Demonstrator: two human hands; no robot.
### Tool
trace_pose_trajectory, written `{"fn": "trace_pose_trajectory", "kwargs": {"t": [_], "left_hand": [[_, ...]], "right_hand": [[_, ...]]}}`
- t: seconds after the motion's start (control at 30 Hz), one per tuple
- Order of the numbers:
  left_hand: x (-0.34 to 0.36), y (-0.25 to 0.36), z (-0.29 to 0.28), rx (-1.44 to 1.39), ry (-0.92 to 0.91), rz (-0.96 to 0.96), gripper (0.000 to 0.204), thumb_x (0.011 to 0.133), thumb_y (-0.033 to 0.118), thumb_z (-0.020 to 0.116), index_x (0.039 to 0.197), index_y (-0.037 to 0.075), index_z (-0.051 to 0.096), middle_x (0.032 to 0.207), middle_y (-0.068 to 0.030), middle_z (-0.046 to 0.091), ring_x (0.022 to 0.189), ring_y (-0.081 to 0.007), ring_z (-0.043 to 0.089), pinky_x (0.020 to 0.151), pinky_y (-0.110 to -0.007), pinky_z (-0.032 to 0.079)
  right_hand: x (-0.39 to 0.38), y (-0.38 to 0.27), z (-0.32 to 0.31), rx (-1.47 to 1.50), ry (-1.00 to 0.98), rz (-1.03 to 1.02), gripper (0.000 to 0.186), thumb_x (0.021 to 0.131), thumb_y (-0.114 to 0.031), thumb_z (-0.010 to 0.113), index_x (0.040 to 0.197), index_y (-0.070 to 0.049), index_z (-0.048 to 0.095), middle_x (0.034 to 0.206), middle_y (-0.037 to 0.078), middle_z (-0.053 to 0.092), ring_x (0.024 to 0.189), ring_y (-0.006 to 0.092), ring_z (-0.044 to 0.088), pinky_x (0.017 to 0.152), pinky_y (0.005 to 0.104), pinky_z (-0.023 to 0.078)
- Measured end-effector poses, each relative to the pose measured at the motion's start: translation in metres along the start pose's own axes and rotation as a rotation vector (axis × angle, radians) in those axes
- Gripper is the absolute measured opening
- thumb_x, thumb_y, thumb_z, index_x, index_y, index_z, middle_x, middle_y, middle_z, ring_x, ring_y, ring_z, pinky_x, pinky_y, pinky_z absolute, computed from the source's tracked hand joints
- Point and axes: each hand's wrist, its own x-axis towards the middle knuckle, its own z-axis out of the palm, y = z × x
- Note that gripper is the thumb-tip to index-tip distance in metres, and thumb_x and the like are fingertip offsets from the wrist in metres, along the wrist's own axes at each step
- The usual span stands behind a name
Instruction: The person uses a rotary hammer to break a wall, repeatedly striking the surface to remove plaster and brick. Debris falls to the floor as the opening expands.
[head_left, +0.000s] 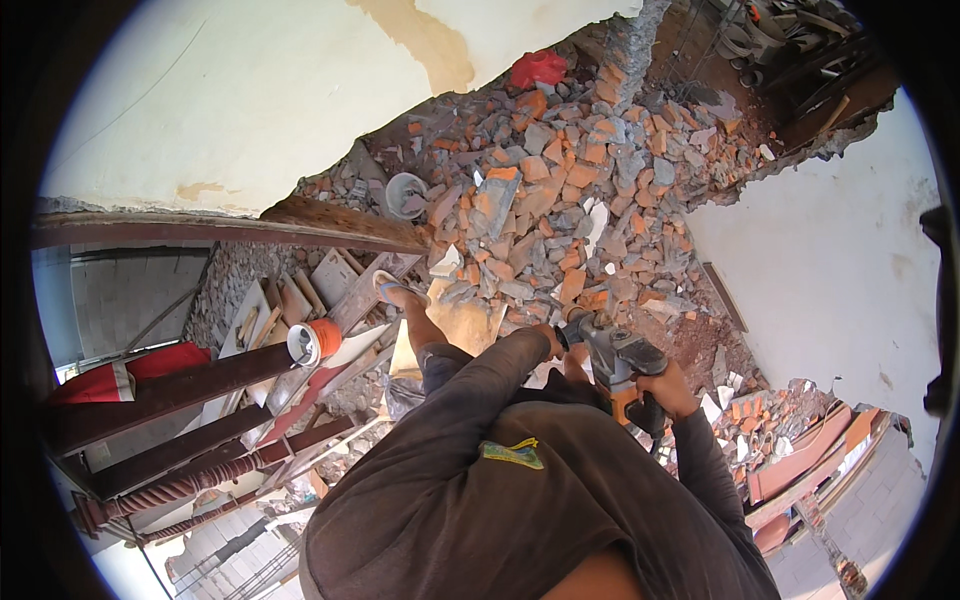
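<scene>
A grey-and-orange demolition hammer (622, 352) is held low in front of my body. My right hand (672, 388) is wrapped round its rear handle. Near the tool's front end, my left hand (552, 342) is closed round what looks like the side handle, partly hidden by my sleeve. No bit can be made out at the tool's front. Broken bricks and mortar (540, 200) lie in a heap just beyond the tool. My foot in a flip-flop (388, 287) stands on a board left of it.
A white bucket (406, 196) stands in the rubble, and an orange-and-white bucket (314, 342) is beside dark wooden beams (170, 392) at left. Broken-edged white walls (825, 270) flank the heap. Loose planks (285, 300) lean at left; a red object (538, 68) lies far off.
</scene>
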Motion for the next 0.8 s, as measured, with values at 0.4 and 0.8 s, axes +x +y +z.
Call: {"fn": "trace_pose_trajectory", "kwargs": {"t": [0.4, 0.8], "left_hand": [[-0.035, -0.034, 0.003, -0.433, 0.027, -0.03, 0.032, 0.071, 0.022, 0.085, 0.083, -0.004, 0.071, 0.072, -0.0122, 0.07, 0.059, -0.0215, 0.068, 0.057, -0.035, 0.053], [-0.082, 0.014, -0.037, -0.29, 0.348, 0.186, 0.035, 0.076, 0.031, 0.084, 0.069, -0.001, 0.072, 0.059, -0.0095, 0.067, 0.056, -0.021, 0.065, 0.06, -0.036, 0.052]], "right_hand": [[-0.011, -0.005, 0.018, -0.275, -0.114, -0.056, 0.038, 0.072, -0.013, 0.08, 0.104, 0.003, 0.07, 0.086, 0.011, 0.074, 0.078, 0.018, 0.068, 0.075, 0.0348, 0.054], [-0.044, -0.047, -0.001, -0.316, -0.041, -0.461, 0.033, 0.077, -0.018, 0.079, 0.102, 0.002, 0.07, 0.088, 0.014, 0.074, 0.079, 0.0232, 0.071, 0.075, 0.0359, 0.054]]}}
